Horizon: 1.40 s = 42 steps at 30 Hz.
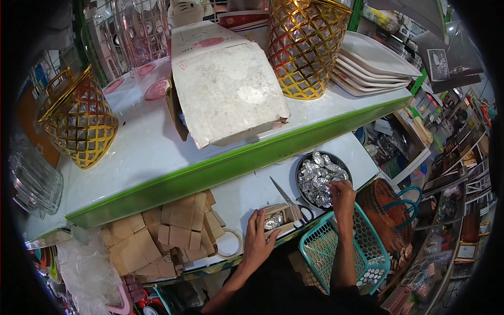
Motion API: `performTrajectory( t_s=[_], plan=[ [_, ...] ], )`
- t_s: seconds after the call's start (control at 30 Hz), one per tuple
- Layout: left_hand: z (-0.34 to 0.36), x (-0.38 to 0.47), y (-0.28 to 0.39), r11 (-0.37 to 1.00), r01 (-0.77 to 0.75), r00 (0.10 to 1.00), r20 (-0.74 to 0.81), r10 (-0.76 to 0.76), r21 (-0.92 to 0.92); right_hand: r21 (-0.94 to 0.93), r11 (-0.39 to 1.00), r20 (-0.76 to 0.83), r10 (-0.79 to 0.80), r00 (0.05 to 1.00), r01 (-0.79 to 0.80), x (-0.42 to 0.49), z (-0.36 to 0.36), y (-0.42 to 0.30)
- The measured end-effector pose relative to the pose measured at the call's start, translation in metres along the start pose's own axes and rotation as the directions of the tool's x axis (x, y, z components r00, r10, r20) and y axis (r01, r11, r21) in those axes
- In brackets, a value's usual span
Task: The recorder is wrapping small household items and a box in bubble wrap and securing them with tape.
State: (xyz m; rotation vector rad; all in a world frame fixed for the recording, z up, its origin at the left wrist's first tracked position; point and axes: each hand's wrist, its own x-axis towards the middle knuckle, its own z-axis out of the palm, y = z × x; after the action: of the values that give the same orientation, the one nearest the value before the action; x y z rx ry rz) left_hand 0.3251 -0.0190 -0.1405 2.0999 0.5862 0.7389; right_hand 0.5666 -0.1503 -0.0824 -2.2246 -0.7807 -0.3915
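Note:
My left hand (258, 236) holds a small open cardboard box (292, 215) on the lower white shelf. A few shiny fluted metal molds (274, 221) lie inside it. To the right stands a round dark pan (300, 193) heaped with similar silver molds (321, 173). My right hand (343, 193) reaches over the pan's near right side, its fingertips bunched at the molds; whether they pinch one cannot be made out. Scissors (286, 193) with black handles lie between box and pan, blades partly spread. A roll of tape (230, 244) rests left of my left hand.
Flattened cardboard boxes (181, 224) pile up at the left of the lower shelf. A turquoise plastic basket (321, 244) sits below my right forearm, beside a brown woven bag (384, 212). The green-edged upper shelf (236, 157) carries a worn white box (232, 90) and golden lattice baskets (309, 47).

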Motion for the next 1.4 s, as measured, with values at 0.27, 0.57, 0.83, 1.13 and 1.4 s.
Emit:
performTrajectory(
  t_s=[0.27,0.57,0.83,1.13,1.4],
  plan=[
    [-0.001,0.0,-0.001,1.0,0.01,1.0,0.026,-0.01,-0.013,0.016,0.999,-0.024,-0.046,0.999,0.047,-0.002,-0.002,-0.009],
    [0.002,0.001,-0.006,0.998,-0.003,1.0,-0.007,0.002,-0.061,0.741,0.6,0.26,0.159,0.952,-0.302,-0.036,0.013,-0.049],
    [0.002,0.0,-0.007,0.999,-0.034,0.999,-0.015,0.034,-0.036,0.302,0.953,0.398,-0.095,0.913,-0.032,-0.052,0.0,-0.072],
    [0.001,0.0,-0.003,0.999,-0.03,1.0,-0.003,0.03,-0.024,0.299,0.936,0.341,-0.285,0.896,0.184,-0.059,0.002,-0.065],
    [0.001,0.002,-0.002,0.998,-0.063,0.997,-0.037,0.062,-0.03,0.308,0.944,0.363,-0.234,0.902,0.121,-0.063,-0.001,-0.068]
  ],
)
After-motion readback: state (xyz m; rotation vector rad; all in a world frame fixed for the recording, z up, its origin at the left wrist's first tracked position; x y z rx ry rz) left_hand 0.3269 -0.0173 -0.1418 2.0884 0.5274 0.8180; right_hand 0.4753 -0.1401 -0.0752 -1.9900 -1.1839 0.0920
